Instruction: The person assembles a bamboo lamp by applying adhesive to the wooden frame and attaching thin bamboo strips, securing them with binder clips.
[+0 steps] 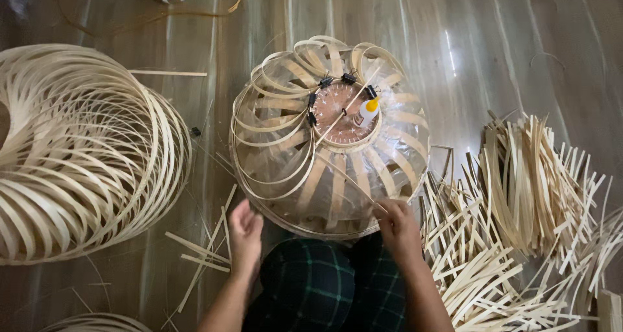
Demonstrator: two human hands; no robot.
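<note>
Far out to the left of the left hand lies a finished shade, a big round form of looped bamboo strips, complete all the way round; the rim of another shows at the bottom edge. Just beside that hand, on the wooden floor, a few loose strips lie scattered. The left hand itself rests at the lower left edge of the dome, fingers loosely spread and empty, steadying the rim as far as can be seen. The dome, a clear plastic mould, sits right in front of both hands and above the person's checked lap. Bamboo strips already fan down its near side and loop round its left and top, held at the brown centre disc by small black clips; a small glue bottle with a yellow cap lies on the disc. The right flank looks sparser, so the covering seems perhaps half done, with the looping of the right side left. The right hand pinches a long thin strip that runs up across the dome to the disc. To the right of that hand a large heap of cut strips waits unused.
</note>
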